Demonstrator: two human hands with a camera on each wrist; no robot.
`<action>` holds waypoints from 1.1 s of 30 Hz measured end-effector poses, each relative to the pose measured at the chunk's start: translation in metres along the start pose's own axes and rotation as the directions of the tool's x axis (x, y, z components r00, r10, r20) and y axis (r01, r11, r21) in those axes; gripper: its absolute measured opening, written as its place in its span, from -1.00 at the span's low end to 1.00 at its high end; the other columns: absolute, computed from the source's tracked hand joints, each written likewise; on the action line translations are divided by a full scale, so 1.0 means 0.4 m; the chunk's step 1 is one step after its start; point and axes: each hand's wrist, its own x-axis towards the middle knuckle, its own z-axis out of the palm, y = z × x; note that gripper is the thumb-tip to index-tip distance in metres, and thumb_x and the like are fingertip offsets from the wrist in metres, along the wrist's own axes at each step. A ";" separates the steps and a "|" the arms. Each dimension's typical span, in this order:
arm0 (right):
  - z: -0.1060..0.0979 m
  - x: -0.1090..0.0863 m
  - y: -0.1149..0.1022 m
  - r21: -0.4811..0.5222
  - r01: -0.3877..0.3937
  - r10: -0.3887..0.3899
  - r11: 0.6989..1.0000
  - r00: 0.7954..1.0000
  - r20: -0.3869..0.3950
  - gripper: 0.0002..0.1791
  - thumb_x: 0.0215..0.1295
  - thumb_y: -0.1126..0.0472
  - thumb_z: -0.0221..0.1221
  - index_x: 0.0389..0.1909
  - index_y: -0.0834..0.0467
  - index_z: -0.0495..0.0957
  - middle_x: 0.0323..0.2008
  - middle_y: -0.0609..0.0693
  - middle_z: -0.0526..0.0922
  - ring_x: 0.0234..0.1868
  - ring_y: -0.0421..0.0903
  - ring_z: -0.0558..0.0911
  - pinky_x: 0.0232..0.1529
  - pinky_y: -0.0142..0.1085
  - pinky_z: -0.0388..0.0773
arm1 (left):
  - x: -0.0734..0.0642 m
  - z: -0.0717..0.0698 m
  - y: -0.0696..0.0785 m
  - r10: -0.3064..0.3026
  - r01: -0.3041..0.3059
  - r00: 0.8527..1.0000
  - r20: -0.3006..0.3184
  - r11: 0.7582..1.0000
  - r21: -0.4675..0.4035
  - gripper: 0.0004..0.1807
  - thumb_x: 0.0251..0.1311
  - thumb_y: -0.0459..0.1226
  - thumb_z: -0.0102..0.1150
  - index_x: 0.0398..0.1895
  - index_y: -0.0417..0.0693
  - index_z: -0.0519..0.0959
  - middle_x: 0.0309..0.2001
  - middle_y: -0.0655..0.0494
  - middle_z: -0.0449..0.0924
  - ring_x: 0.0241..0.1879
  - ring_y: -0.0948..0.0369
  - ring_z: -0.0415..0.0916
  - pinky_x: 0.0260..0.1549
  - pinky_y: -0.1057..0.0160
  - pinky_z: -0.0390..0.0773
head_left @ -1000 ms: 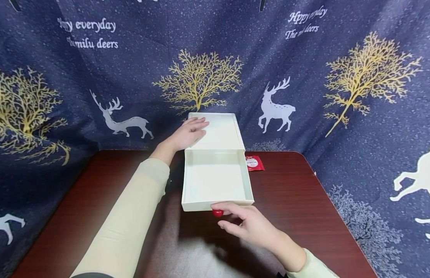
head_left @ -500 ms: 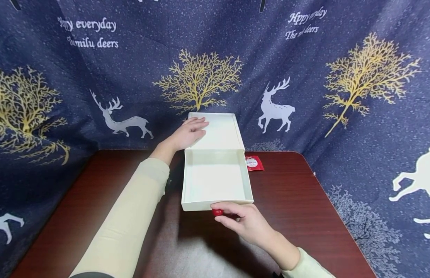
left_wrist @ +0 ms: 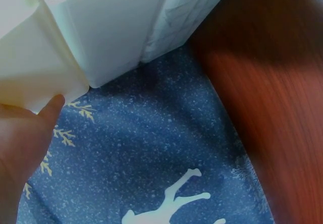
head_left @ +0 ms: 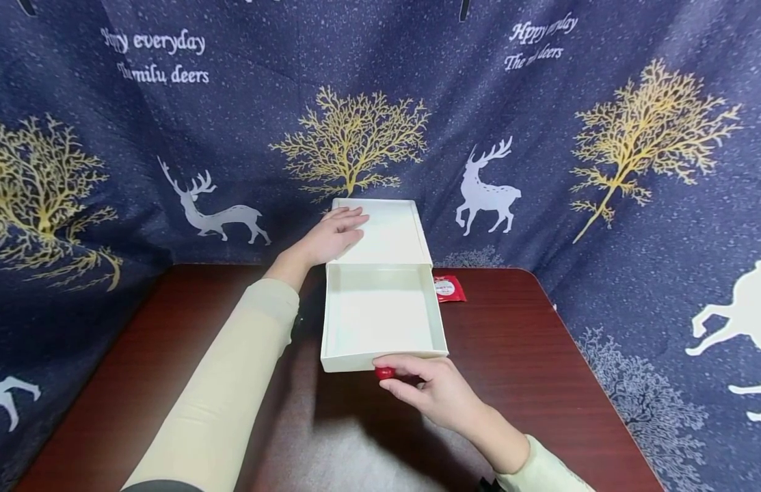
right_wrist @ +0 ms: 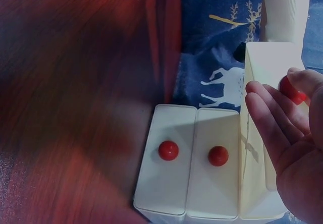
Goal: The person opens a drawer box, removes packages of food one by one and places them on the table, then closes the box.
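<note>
A white drawer cabinet (head_left: 395, 236) stands at the far side of the table with its top drawer (head_left: 383, 321) pulled out; no contents show inside. My left hand (head_left: 332, 237) rests on the cabinet top near its left edge, fingers straight. The left wrist view shows only part of this hand (left_wrist: 22, 143) against the white side. At the drawer's front, my right hand (head_left: 444, 393) pinches the round red knob (head_left: 384, 373) between thumb and fingers. That knob (right_wrist: 291, 90) also shows beside the thumb in the right wrist view.
Two closed drawers below have red knobs, one knob (right_wrist: 218, 156) nearer the open drawer and another knob (right_wrist: 168, 150) farther off. A red packet (head_left: 449, 288) lies right of the cabinet on the brown table (head_left: 509, 342). A dark blue printed cloth (head_left: 232, 137) hangs behind.
My right thumb has come up to the red knob, so thumb and fingers now pinch it. The left hand and the open drawer look unchanged.
</note>
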 end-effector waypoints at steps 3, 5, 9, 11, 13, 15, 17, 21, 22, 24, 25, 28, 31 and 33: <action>0.000 0.000 0.002 -0.001 0.001 -0.001 1.000 1.000 -0.002 -0.64 0.35 0.45 0.44 0.14 0.18 0.78 -0.02 0.02 0.89 -0.11 -0.21 0.87 -0.11 -0.46 0.78 | -0.001 -0.001 0.003 -0.001 0.001 1.000 0.003 1.000 0.000 -0.36 0.73 0.02 -0.09 0.76 0.15 0.25 0.82 0.21 -0.03 0.84 0.06 -0.35 0.77 -0.20 -0.39; 0.000 0.001 0.003 -0.005 0.005 -0.005 1.000 1.000 -0.006 -0.64 0.37 0.45 0.43 0.15 0.18 0.78 -0.02 0.02 0.89 -0.11 -0.20 0.87 -0.10 -0.46 0.78 | -0.001 -0.001 0.004 0.002 -0.002 1.000 0.002 1.000 0.004 -0.36 0.73 0.02 -0.10 0.76 0.15 0.25 0.82 0.21 -0.03 0.84 0.06 -0.36 0.77 -0.20 -0.38; -0.001 0.003 0.001 -0.001 -0.001 0.001 1.000 1.000 -0.012 -0.65 0.39 0.44 0.42 0.15 0.17 0.78 -0.01 0.02 0.89 -0.09 -0.20 0.86 -0.10 -0.46 0.78 | -0.002 -0.002 0.004 0.003 -0.003 1.000 -0.002 1.000 0.013 -0.36 0.73 0.02 -0.09 0.76 0.15 0.25 0.82 0.22 -0.03 0.84 0.06 -0.36 0.78 -0.20 -0.37; -0.001 0.005 -0.001 0.005 -0.007 0.007 1.000 1.000 -0.015 -0.66 0.39 0.43 0.42 0.15 0.17 0.78 -0.01 0.02 0.89 -0.09 -0.23 0.85 -0.11 -0.47 0.77 | -0.002 -0.001 0.003 0.002 -0.001 1.000 -0.004 1.000 0.016 -0.36 0.72 0.02 -0.09 0.75 0.16 0.26 0.82 0.22 -0.02 0.84 0.07 -0.35 0.78 -0.19 -0.36; -0.002 0.008 -0.001 -0.001 0.003 -0.003 1.000 1.000 -0.022 -0.65 0.39 0.44 0.42 0.15 0.17 0.78 -0.03 0.02 0.89 -0.10 -0.24 0.84 -0.13 -0.46 0.78 | -0.003 -0.001 0.002 0.000 0.000 1.000 -0.003 1.000 0.014 -0.36 0.72 0.02 -0.09 0.75 0.16 0.26 0.82 0.22 -0.02 0.84 0.07 -0.35 0.78 -0.19 -0.36; -0.003 0.011 -0.002 0.005 -0.009 0.009 1.000 1.000 -0.026 -0.66 0.40 0.44 0.41 0.15 0.16 0.78 -0.05 0.00 0.89 -0.11 -0.27 0.82 -0.14 -0.47 0.77 | -0.003 0.000 0.001 0.000 0.000 1.000 -0.004 1.000 0.008 -0.37 0.72 0.02 -0.08 0.75 0.16 0.26 0.82 0.23 -0.01 0.84 0.08 -0.34 0.78 -0.19 -0.37; -0.003 0.013 -0.001 0.001 -0.012 0.012 1.000 1.000 -0.028 -0.66 0.42 0.43 0.40 0.16 0.16 0.78 -0.07 -0.01 0.89 -0.13 -0.27 0.81 -0.15 -0.46 0.77 | -0.003 0.000 0.002 0.002 -0.002 1.000 -0.004 1.000 0.001 -0.37 0.72 0.01 -0.08 0.75 0.15 0.27 0.82 0.22 -0.01 0.84 0.08 -0.34 0.78 -0.19 -0.37; -0.001 0.015 0.001 0.000 -0.033 0.033 0.999 0.999 -0.026 -0.67 0.43 0.41 0.40 0.16 0.15 0.78 -0.07 -0.02 0.89 -0.11 -0.28 0.81 -0.13 -0.45 0.79 | -0.005 0.000 0.003 0.006 -0.006 1.000 -0.007 1.000 -0.008 -0.37 0.72 0.01 -0.07 0.75 0.15 0.28 0.82 0.22 0.00 0.84 0.07 -0.33 0.78 -0.19 -0.36; 0.000 0.016 0.002 -0.004 -0.035 0.034 0.999 0.999 -0.027 -0.67 0.43 0.41 0.40 0.16 0.15 0.78 -0.07 -0.02 0.89 -0.11 -0.28 0.81 -0.12 -0.45 0.79 | -0.005 0.000 0.003 0.007 -0.007 1.000 -0.007 1.000 -0.008 -0.37 0.72 0.01 -0.07 0.75 0.15 0.27 0.82 0.21 0.00 0.84 0.07 -0.33 0.78 -0.19 -0.36; 0.000 0.017 0.003 -0.011 -0.033 0.033 0.999 0.999 -0.029 -0.67 0.42 0.41 0.41 0.16 0.15 0.78 -0.07 -0.02 0.89 -0.11 -0.28 0.82 -0.12 -0.44 0.79 | -0.004 0.000 0.003 0.007 -0.007 1.000 -0.006 1.000 -0.008 -0.37 0.72 0.01 -0.07 0.75 0.15 0.27 0.82 0.21 0.00 0.84 0.06 -0.33 0.78 -0.19 -0.36; 0.000 0.018 0.003 -0.015 -0.035 0.034 0.999 0.999 -0.030 -0.67 0.42 0.41 0.41 0.16 0.14 0.78 -0.07 -0.02 0.89 -0.12 -0.29 0.81 -0.13 -0.45 0.78 | -0.004 0.000 0.002 0.008 -0.008 1.000 -0.007 1.000 -0.008 -0.37 0.72 0.01 -0.07 0.75 0.14 0.27 0.82 0.20 0.00 0.84 0.06 -0.33 0.78 -0.19 -0.36; -0.001 0.024 0.003 -0.024 -0.033 0.032 0.999 0.999 -0.034 -0.67 0.44 0.39 0.40 0.16 0.13 0.78 -0.07 -0.02 0.89 -0.15 -0.31 0.78 -0.14 -0.46 0.77 | -0.004 -0.001 0.001 0.013 -0.013 1.000 -0.009 1.000 -0.005 -0.37 0.72 0.00 -0.07 0.75 0.13 0.28 0.82 0.19 0.01 0.84 0.05 -0.33 0.78 -0.19 -0.37; -0.002 0.032 0.002 -0.031 -0.026 0.024 0.999 0.999 -0.040 -0.68 0.45 0.39 0.40 0.16 0.13 0.78 -0.08 -0.02 0.89 -0.18 -0.31 0.77 -0.15 -0.46 0.77 | -0.004 0.000 0.000 0.020 -0.020 1.000 -0.008 1.000 -0.004 -0.37 0.72 0.00 -0.07 0.74 0.12 0.28 0.82 0.18 0.01 0.84 0.04 -0.33 0.78 -0.19 -0.38; -0.002 0.037 0.003 -0.039 -0.020 0.019 0.999 0.999 -0.044 -0.68 0.44 0.39 0.40 0.16 0.14 0.78 -0.09 -0.03 0.88 -0.20 -0.30 0.77 -0.15 -0.46 0.76 | -0.004 0.000 -0.001 0.022 -0.022 1.000 -0.006 1.000 -0.007 -0.37 0.72 0.01 -0.07 0.75 0.12 0.28 0.82 0.18 0.00 0.84 0.05 -0.33 0.78 -0.19 -0.39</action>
